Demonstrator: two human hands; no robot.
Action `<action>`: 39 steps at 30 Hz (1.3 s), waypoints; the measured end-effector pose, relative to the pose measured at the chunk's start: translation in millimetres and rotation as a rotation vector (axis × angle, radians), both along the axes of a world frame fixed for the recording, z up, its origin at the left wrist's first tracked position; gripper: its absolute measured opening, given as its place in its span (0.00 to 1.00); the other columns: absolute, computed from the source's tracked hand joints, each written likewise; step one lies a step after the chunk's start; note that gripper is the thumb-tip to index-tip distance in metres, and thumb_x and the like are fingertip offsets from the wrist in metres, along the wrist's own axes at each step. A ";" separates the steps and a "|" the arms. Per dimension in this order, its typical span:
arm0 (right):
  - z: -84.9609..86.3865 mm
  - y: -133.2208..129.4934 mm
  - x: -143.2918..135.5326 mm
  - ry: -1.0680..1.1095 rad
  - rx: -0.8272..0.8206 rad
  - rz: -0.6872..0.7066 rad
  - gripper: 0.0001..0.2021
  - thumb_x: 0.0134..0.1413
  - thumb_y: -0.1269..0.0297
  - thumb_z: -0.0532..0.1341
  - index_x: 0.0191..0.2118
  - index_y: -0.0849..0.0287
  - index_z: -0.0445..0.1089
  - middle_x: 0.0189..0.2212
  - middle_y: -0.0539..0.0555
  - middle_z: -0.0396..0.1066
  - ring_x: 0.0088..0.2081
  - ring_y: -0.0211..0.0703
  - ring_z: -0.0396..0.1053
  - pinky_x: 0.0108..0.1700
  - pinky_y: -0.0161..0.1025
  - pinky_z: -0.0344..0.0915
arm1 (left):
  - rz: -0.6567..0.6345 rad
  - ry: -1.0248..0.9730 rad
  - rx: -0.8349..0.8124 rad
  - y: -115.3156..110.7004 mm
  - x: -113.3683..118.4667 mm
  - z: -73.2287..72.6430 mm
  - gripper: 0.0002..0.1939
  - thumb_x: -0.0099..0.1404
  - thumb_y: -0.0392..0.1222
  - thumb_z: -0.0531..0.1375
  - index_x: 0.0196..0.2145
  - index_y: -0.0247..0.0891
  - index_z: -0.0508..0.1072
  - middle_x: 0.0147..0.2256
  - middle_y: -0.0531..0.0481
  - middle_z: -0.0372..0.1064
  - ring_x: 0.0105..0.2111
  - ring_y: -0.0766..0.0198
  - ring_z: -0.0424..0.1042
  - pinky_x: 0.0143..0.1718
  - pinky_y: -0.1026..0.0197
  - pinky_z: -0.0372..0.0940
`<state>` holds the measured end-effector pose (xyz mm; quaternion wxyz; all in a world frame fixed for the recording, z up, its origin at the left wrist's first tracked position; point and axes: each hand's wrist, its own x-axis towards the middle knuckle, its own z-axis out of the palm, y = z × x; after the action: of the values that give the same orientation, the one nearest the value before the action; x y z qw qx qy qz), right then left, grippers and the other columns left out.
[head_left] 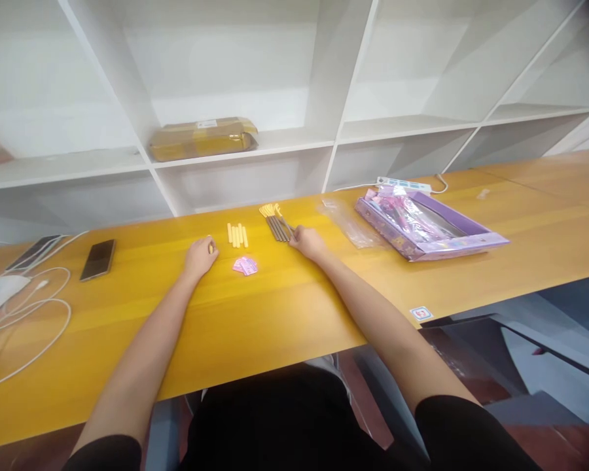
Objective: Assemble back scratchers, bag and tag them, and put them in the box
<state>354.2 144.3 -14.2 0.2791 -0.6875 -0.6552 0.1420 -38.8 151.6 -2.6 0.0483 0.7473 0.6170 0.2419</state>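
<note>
On the left side of the desk, my left hand (201,256) rests with fingers curled around a short yellow stick (211,248), whose tip barely shows. Beside it lies a small row of similar yellow sticks (237,235). My right hand (308,242) pinches a slim, dark-shafted stick (287,226) with a yellow end. That piece slants at the right edge of a row of matching dark sticks with curved yellow tops (273,226); their exact kind is too small to tell. Between my hands, nearer to me, sit a few overlapping pink-and-purple cards (245,265).
At right stands an open purple box (417,252) with pink plastic-wrapped contents, beside clear plastic wrapping (351,226). A power strip (403,184) is behind it. A phone (98,260) and white cables (69,314) lie at left. White shelving (245,147) holds a taped parcel (203,140).
</note>
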 end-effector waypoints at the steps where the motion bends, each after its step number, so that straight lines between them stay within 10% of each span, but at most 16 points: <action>1: -0.9 0.1 0.0 0.035 0.014 0.001 0.08 0.60 0.64 0.70 0.37 0.57 0.70 0.33 0.57 0.77 0.32 0.44 0.69 0.36 0.37 0.58 | 0.012 -0.014 0.001 -1.0 -0.3 1.0 0.05 0.69 0.39 0.61 0.42 0.42 0.74 0.39 0.44 0.76 0.43 0.49 0.75 0.47 0.53 0.66; 8: -1.6 -4.5 -12.0 0.387 0.186 0.073 0.10 0.60 0.63 0.68 0.35 0.55 0.64 0.28 0.48 0.71 0.31 0.40 0.66 0.38 0.37 0.60 | -0.006 -0.110 0.073 -15.3 4.3 8.4 0.24 0.79 0.37 0.46 0.69 0.33 0.60 0.48 0.38 0.78 0.48 0.48 0.78 0.52 0.49 0.69; 13: 1.3 -16.5 -35.8 0.700 0.222 0.203 0.16 0.57 0.54 0.70 0.36 0.54 0.64 0.28 0.47 0.70 0.30 0.38 0.65 0.36 0.36 0.62 | -0.211 -0.066 0.068 -32.9 34.0 4.6 0.23 0.83 0.46 0.46 0.65 0.37 0.70 0.60 0.37 0.75 0.58 0.48 0.75 0.58 0.51 0.68; 22: -8.9 -32.6 -83.2 1.143 0.115 0.375 0.27 0.60 0.32 0.64 0.34 0.55 0.67 0.23 0.47 0.67 0.19 0.33 0.57 0.22 0.35 0.53 | -0.354 0.057 -0.011 -51.1 65.0 0.0 0.23 0.82 0.52 0.49 0.63 0.38 0.73 0.50 0.39 0.82 0.46 0.47 0.81 0.47 0.51 0.71; 39: -6.8 -32.8 -77.8 1.193 0.057 0.453 0.29 0.54 0.32 0.71 0.37 0.57 0.74 0.27 0.49 0.75 0.20 0.32 0.57 0.24 0.35 0.52 | -0.424 0.131 -0.001 -43.8 63.6 -9.0 0.22 0.83 0.51 0.49 0.61 0.40 0.75 0.52 0.41 0.82 0.49 0.51 0.82 0.50 0.54 0.73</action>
<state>276.4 111.4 -21.0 0.5771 -0.3270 -0.5198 0.5384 24.8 107.8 -11.6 0.0582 0.8745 0.4479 0.1768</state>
